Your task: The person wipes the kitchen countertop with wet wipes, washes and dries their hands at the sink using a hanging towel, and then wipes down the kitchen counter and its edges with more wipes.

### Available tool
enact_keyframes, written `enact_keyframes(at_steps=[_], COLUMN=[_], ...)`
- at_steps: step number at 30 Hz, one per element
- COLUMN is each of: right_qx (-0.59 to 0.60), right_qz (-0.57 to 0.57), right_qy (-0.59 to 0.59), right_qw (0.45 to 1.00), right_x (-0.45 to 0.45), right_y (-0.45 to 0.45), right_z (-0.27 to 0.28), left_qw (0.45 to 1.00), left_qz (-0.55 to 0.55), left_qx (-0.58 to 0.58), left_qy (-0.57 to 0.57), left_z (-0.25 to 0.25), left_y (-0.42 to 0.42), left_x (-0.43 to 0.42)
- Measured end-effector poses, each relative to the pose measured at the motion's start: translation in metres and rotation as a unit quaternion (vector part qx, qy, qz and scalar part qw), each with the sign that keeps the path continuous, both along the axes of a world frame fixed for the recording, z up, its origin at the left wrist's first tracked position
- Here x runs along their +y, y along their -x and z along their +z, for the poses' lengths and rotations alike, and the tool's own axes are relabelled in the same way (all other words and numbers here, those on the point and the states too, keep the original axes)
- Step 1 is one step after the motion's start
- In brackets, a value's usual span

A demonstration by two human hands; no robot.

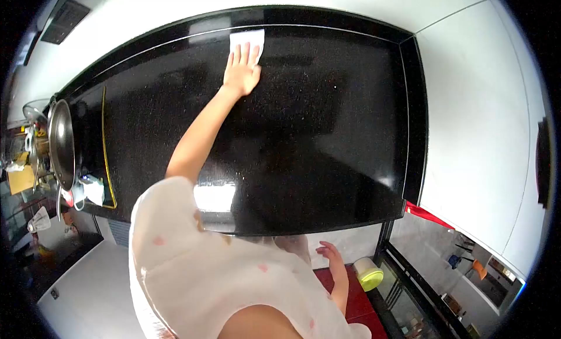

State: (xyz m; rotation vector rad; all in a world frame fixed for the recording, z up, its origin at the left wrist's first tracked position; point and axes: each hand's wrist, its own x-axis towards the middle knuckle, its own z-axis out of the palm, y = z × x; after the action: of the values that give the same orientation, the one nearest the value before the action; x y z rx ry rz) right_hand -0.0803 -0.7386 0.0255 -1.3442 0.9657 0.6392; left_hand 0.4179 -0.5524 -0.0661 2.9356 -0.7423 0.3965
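Observation:
My left hand (241, 73) lies flat with its fingers spread on a thin white sheet (246, 36), a cloth or a paper wipe; I cannot tell which. The sheet rests on the glossy black countertop (292, 146), close to its raised back edge. My left arm reaches far across the counter. Below the front edge of the counter, my right hand (331, 254) hangs in the air beside my body with its fingers apart, holding nothing. Small pale specks and light reflections show on the black surface.
A metal pan (61, 145) stands on its side at the left, past a yellow strip (105, 146). White walls enclose the back and right. Something red (429, 215) sticks out at the front right corner. A bucket with a yellow-green rim (370, 277) stands below.

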Motion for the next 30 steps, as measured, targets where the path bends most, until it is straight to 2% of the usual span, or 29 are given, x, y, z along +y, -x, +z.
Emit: enact_keyframes(at_steps=[1, 3, 5, 7, 9, 10, 11, 13, 14, 16, 19, 21, 22, 25, 27, 30], right_qx=[0.009, 0.023, 0.019, 0.021, 0.019, 0.018, 0.017, 0.013, 0.01, 0.01, 0.011, 0.008, 0.016, 0.037, 0.036, 0.024], right_qz=[-0.009, -0.024, -0.034, -0.051, -0.069, -0.065, -0.061, -0.056, -0.054, -0.059, -0.073, -0.078, -0.09, -0.121, -0.134, -0.129], right_qy=[0.003, 0.0, -0.007, -0.006, -0.009, -0.006, -0.005, -0.001, 0.0, 0.001, 0.005, 0.015, 0.016, 0.015, 0.01, 0.007], right_qw=[1.0, 0.999, 0.999, 0.998, 0.997, 0.998, 0.998, 0.998, 0.998, 0.998, 0.997, 0.997, 0.996, 0.992, 0.99, 0.991], right_x=[0.004, 0.008, 0.011, 0.012, 0.011, 0.009, 0.008, 0.003, 0.0, -0.004, -0.01, -0.014, -0.014, -0.017, -0.019, -0.027], right_y=[-0.001, -0.002, 0.007, 0.002, -0.002, -0.004, -0.006, -0.007, -0.008, -0.007, -0.005, 0.0, 0.002, 0.015, 0.026, 0.029], right_z=[0.005, 0.006, 0.008, 0.014, 0.016, 0.014, 0.012, 0.008, 0.006, 0.006, 0.006, 0.008, 0.009, 0.011, 0.006, 0.004], left_qw=[1.0, 0.993, 0.977, 0.96, 0.944, 0.945, 0.971, 0.998, 0.999, 0.983, 0.949, 0.93, 0.927, 0.908, 0.935, 0.963], left_qz=[0.009, -0.067, -0.18, -0.253, -0.284, -0.256, -0.158, -0.046, 0.016, 0.166, 0.292, 0.334, 0.34, 0.365, 0.303, 0.191], left_qx=[-0.013, 0.089, 0.11, 0.059, 0.1, 0.178, 0.157, 0.05, 0.022, 0.073, 0.104, 0.126, 0.153, 0.192, 0.185, 0.18], left_qy=[0.005, -0.038, -0.031, 0.107, 0.133, 0.096, 0.084, 0.001, 0.019, 0.028, 0.059, 0.086, 0.039, 0.07, 0.026, 0.061], left_z=[0.005, 0.021, 0.028, -0.003, 0.019, 0.031, 0.035, 0.024, 0.008, 0.001, -0.009, -0.003, 0.007, 0.015, 0.013, 0.006], left_y=[-0.016, -0.008, 0.026, 0.078, 0.097, 0.081, 0.068, 0.032, 0.017, -0.007, -0.046, -0.068, -0.075, -0.08, -0.068, -0.05], left_x=[-0.015, -0.067, -0.11, -0.118, -0.085, -0.064, -0.042, 0.012, 0.04, 0.073, 0.072, 0.044, 0.023, -0.047, -0.083, -0.145])
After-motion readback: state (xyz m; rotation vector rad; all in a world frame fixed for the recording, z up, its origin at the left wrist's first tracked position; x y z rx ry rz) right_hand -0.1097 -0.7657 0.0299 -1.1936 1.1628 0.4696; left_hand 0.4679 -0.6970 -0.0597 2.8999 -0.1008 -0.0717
